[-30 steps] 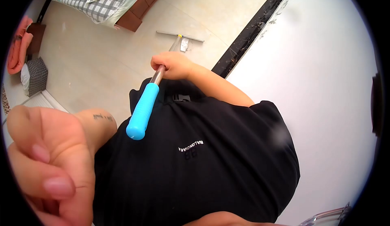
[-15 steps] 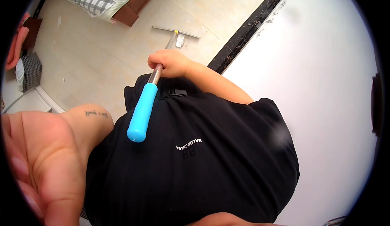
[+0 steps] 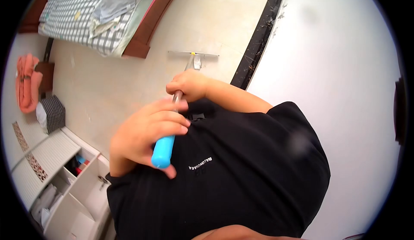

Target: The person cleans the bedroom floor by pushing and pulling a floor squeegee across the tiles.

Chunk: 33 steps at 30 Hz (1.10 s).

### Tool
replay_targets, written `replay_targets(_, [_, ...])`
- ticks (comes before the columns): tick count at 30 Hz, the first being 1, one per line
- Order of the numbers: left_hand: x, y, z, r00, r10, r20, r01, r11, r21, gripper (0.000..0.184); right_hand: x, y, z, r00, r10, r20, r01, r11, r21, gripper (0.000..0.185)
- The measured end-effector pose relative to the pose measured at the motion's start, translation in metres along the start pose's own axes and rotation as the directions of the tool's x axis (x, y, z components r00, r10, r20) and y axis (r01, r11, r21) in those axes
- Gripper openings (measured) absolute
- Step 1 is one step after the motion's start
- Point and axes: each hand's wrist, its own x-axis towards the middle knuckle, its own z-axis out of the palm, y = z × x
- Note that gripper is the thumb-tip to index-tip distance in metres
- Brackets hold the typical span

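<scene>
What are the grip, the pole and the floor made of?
Grip: probably plastic, perhaps rubber; even bright blue with a slight shine.
Pole: likely metal, polished, going by its silvery-brown gleam.
Floor: perhaps glazed tile or polished stone; it is pale and glossy, but the look leaves open which.

Person's right hand is gripping the metal pole; left hand is lying across the blue grip, fingers extended and blurring, contact unclear to me. Beyond the right hand, the wide crossbar is showing against the pale floor. A checked bed is standing farther off, bearing grey cloth. A white cabinet is standing open, near left.
</scene>
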Motion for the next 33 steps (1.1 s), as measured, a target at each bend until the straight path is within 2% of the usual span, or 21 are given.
replay_targets(1, [0.005,-0.007,0.012,0.993,0.066,-0.094,-0.079,0.988,-0.136,0.060,-0.002,-0.002,-0.005,1.000,0.005,-0.025,-0.005,1.000,-0.013,0.018])
replay_targets(3, [0.016,-0.010,0.015,0.984,0.140,-0.111,-0.152,0.983,-0.104,0.047,-0.008,-0.004,-0.017,1.000,-0.014,0.007,0.014,0.998,-0.056,0.019])
replay_targets(4, [0.026,-0.011,0.013,0.985,0.147,-0.091,-0.156,0.982,-0.105,0.047,-0.010,-0.004,-0.025,1.000,0.008,-0.001,-0.008,0.995,-0.103,0.019])
replay_targets(6, [0.049,-0.014,0.012,0.977,0.177,-0.116,-0.189,0.977,-0.100,0.039,-0.021,0.003,-0.045,0.996,0.012,-0.093,-0.024,0.991,-0.128,0.019])
replay_targets(7, [0.059,-0.017,0.015,0.978,0.188,-0.092,-0.196,0.977,-0.088,0.039,-0.028,0.006,-0.055,0.986,0.009,-0.168,-0.034,0.988,-0.149,0.019])
replay_targets(8, [0.071,-0.022,0.019,0.985,0.136,-0.106,-0.145,0.985,-0.088,0.037,-0.039,0.017,-0.062,0.980,0.029,-0.199,-0.060,0.986,-0.153,0.020])
replay_targets(10, [0.095,-0.038,0.033,0.984,0.091,-0.151,-0.101,0.993,-0.064,0.034,-0.060,0.036,-0.079,0.960,0.165,-0.225,-0.212,0.956,-0.201,0.018])
replay_targets(11, [0.107,-0.052,0.038,0.990,0.080,-0.117,-0.082,0.996,-0.016,0.033,-0.071,0.047,-0.088,0.936,0.236,-0.260,-0.291,0.936,-0.199,0.017])
replay_targets(14, [0.147,-0.101,0.063,0.991,0.125,-0.055,-0.122,0.991,0.055,0.031,-0.109,0.094,-0.111,0.899,0.357,-0.252,-0.411,0.887,-0.208,0.021])
replay_targets(17, [0.177,-0.143,0.094,0.987,0.145,-0.072,-0.135,0.982,0.130,0.029,-0.143,0.137,-0.126,0.831,0.497,-0.249,-0.547,0.809,-0.215,0.024])
replay_targets(19, [0.190,-0.165,0.112,0.992,0.091,-0.091,-0.077,0.986,0.148,0.026,-0.168,0.175,-0.126,0.852,0.425,-0.305,-0.505,0.821,-0.266,0.028])
replay_targets(24, [0.215,-0.201,0.146,0.986,-0.063,-0.152,0.097,0.968,0.233,0.024,-0.199,0.217,-0.126,0.748,0.544,-0.379,-0.636,0.751,-0.178,0.025])
replay_targets(31, [0.241,-0.218,0.158,0.984,-0.129,-0.126,0.152,0.970,0.191,0.021,-0.206,0.234,-0.124,0.662,0.609,-0.437,-0.698,0.713,-0.063,0.024])
replay_targets(33, [0.244,-0.217,0.159,0.994,-0.082,-0.076,0.096,0.975,0.202,0.023,-0.208,0.233,-0.120,0.630,0.632,-0.451,-0.710,0.705,-0.005,0.024])
